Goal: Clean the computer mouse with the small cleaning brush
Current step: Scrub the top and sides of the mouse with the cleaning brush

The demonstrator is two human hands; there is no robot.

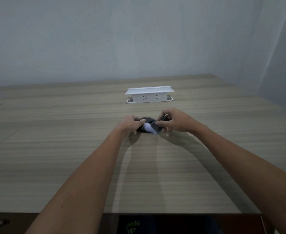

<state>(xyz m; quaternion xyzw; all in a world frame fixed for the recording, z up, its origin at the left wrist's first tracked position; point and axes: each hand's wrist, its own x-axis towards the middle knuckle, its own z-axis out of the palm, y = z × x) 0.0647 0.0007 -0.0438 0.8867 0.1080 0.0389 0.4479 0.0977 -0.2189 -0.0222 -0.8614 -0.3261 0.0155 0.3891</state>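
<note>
Just in front of the white socket box, the left hand grips the dark mouse on the tabletop; the right hand pinches a small dark brush beside it.

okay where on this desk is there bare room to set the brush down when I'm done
Bare wood spans the desk left of your left hand, right of your right hand, and between your forearms toward the near edge. It is crowded only around the mouse and, just behind it, the white socket box.
</note>
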